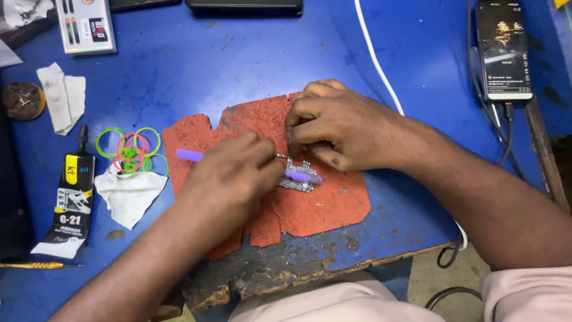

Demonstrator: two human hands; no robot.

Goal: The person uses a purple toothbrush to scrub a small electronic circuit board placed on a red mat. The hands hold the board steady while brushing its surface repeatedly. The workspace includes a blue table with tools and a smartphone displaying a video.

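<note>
Over red mat (322,209), left hand (229,179) gripping purple tool (189,155) — right hand (333,128) pinning circuit board (297,179)

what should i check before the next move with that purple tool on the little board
1. Small metal board rests on the red mat: ok.
2. Right hand steadies the board's upper edge with its fingertips: ok.
3. Left hand has a closed grip on the purple tool: ok.
4. Tool tip lies on the board: ok; the exact spot: cannot tell.
5. Glue tube and rubber bands lie apart from the mat: ok.
6. Mat whole: not ok, cracked at its front edge.
</note>
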